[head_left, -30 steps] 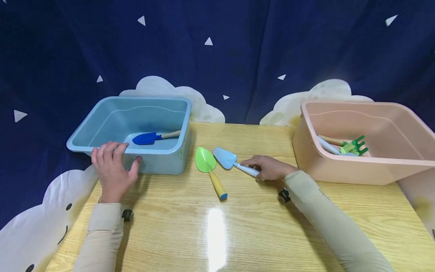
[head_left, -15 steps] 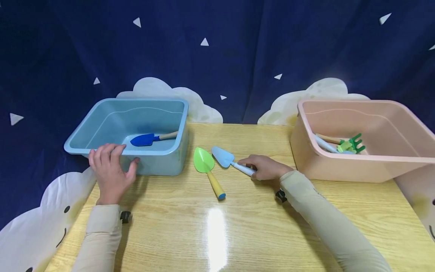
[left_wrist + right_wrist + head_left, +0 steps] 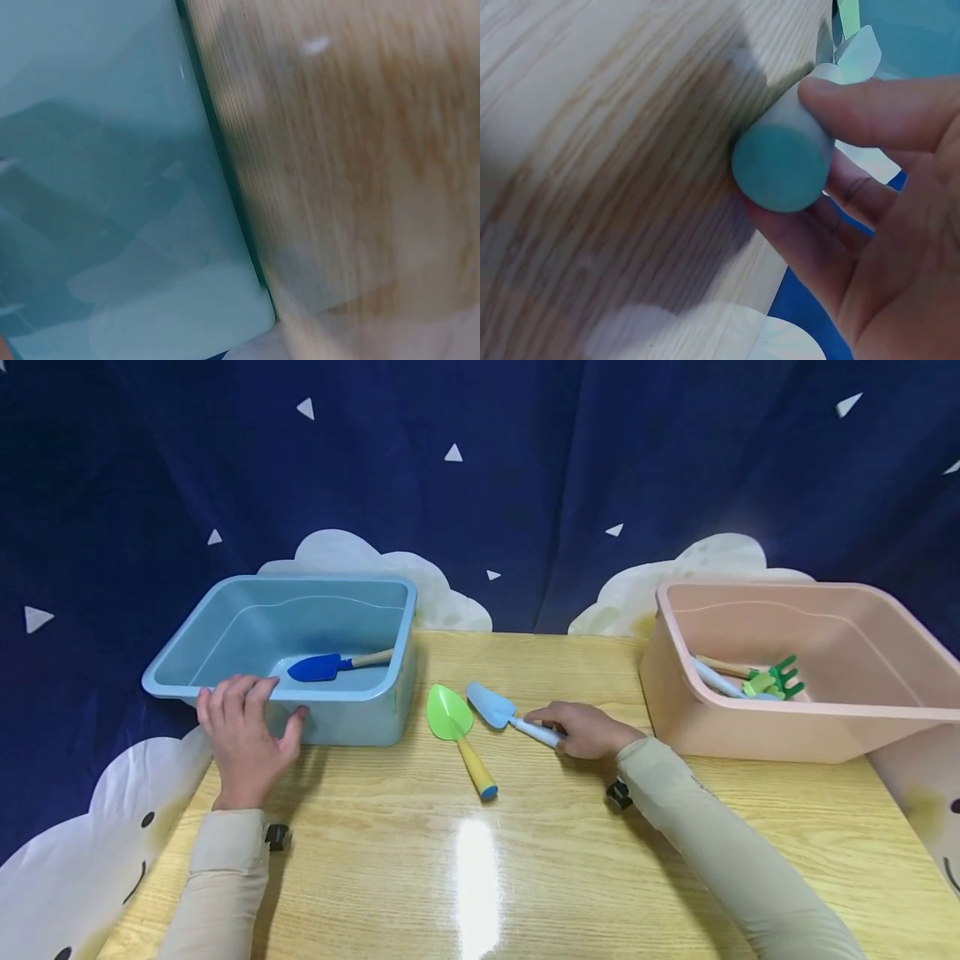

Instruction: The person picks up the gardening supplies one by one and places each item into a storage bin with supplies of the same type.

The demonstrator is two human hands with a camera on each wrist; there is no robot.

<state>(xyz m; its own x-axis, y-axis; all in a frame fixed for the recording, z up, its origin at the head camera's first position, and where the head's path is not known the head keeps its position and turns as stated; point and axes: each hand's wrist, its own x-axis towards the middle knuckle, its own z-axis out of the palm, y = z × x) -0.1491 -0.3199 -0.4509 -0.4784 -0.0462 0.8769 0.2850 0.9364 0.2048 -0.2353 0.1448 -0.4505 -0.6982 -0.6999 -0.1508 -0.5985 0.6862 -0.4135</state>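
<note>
Risks at this moment, as we judge them: the light-blue trowel point(image 3: 501, 713) lies on the counter point(image 3: 525, 860) just beside the green trowel point(image 3: 459, 731), blades nearly touching, so lifting the one carelessly could nudge the other askew. The hold sits at the very end of the handle, as the right wrist view shows point(image 3: 784, 161); the blade's weight might let it droop or twist out of the fingers. Our right hand point(image 3: 588, 731) has its grip clamped on that handle, thumb over the top, fingers curled beneath. Our left hand point(image 3: 243, 735) rests against the blue tub point(image 3: 225, 635), fingers laid over its near rim and thumb on the wall, steadying it; a dark-blue trowel point(image 3: 330, 665) lies inside.
</note>
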